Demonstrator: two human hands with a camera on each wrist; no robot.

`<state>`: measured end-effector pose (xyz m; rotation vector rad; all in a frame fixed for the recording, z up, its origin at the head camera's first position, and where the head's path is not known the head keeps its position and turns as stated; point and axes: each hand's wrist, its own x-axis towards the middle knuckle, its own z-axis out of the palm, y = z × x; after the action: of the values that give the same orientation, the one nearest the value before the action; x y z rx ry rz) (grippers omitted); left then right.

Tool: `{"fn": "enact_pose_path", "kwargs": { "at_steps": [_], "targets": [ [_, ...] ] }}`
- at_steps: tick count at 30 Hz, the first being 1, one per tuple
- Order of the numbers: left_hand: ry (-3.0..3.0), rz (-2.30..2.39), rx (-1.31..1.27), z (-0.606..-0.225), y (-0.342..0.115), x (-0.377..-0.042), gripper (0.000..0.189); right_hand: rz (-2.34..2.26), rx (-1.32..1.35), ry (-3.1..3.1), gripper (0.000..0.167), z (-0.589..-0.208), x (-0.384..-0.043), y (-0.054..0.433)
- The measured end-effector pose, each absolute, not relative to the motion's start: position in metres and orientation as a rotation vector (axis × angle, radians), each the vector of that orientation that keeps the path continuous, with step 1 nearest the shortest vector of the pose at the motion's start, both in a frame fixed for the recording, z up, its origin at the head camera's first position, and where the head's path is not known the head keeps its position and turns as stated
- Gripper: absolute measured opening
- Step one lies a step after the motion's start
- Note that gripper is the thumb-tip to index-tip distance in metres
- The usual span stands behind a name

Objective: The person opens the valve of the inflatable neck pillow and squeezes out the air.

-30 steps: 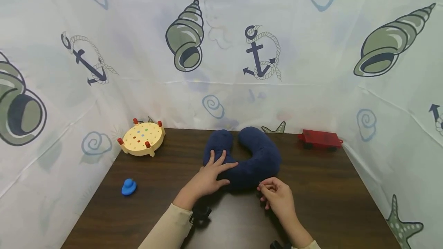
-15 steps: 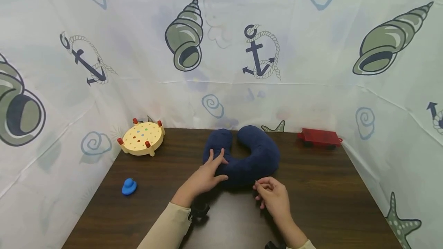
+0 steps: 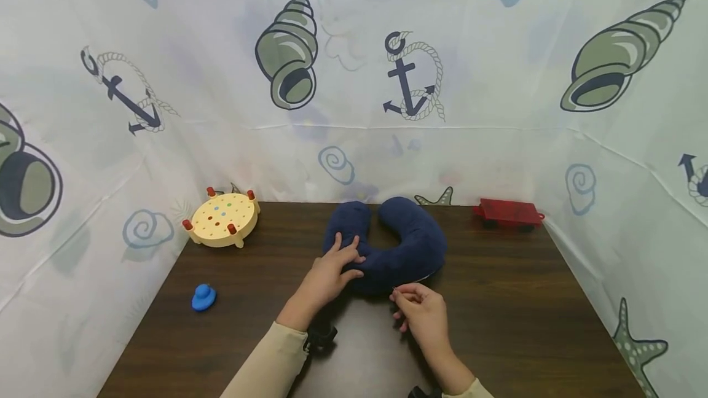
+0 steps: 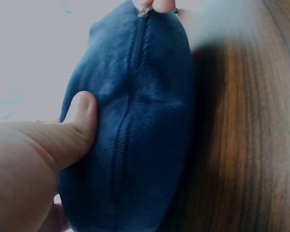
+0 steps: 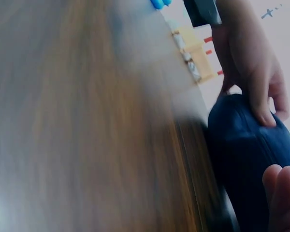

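Observation:
A dark blue U-shaped neck pillow lies on the table, its curved side towards me. My left hand rests on its left part with fingers spread, and the thumb presses the near side below the zipper line. Along that side runs a zipper, its teeth closed beside the thumb. My right hand pinches the metal zipper pull between thumb and forefinger at the pillow's near edge. To the right of that hand a thin pale line shows along the edge. The right wrist view catches only some right fingertips.
A round yellow toy with red-tipped legs stands at the back left. In front of it sits a small blue hat-shaped piece. A red toy wagon is at the back right. Patterned cloth surrounds the wooden table.
My right hand has slid left along the pillow's near edge with the zipper pull. A pale line now shows behind it. The left hand stays on the pillow, and the head view has shifted slightly.

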<state>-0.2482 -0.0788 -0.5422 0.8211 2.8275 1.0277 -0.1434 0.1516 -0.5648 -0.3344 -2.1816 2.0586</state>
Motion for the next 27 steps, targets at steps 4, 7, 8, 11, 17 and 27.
{"fn": "enact_pose_path", "kwargs": {
  "at_steps": [4, 7, 8, 11, 17, 27],
  "targets": [
    [2.871, 1.073, 0.802, -0.543, -0.076, -0.248, 0.027, 2.046, -0.338, -2.166, 0.008, -0.562, -0.144, 0.139],
    [2.884, 1.141, 0.795, -0.544, -0.075, -0.249, 0.033, 2.045, -0.325, -2.142, 0.008, -0.561, -0.146, 0.130],
    [2.890, 1.160, 0.792, -0.544, -0.075, -0.249, 0.034, 2.049, -0.319, -2.137, 0.008, -0.561, -0.147, 0.127],
    [2.933, 1.187, 0.800, -0.546, -0.073, -0.249, 0.031, 2.061, -0.316, -2.123, 0.008, -0.562, -0.148, 0.119],
    [3.012, 1.285, 0.826, -0.550, -0.065, -0.248, 0.023, 1.990, -0.312, -2.098, 0.006, -0.559, -0.150, 0.112],
    [3.027, 1.486, 0.788, -0.549, -0.063, -0.246, 0.016, 1.806, -0.266, -2.185, 0.006, -0.554, -0.156, 0.097]
  ]
}}
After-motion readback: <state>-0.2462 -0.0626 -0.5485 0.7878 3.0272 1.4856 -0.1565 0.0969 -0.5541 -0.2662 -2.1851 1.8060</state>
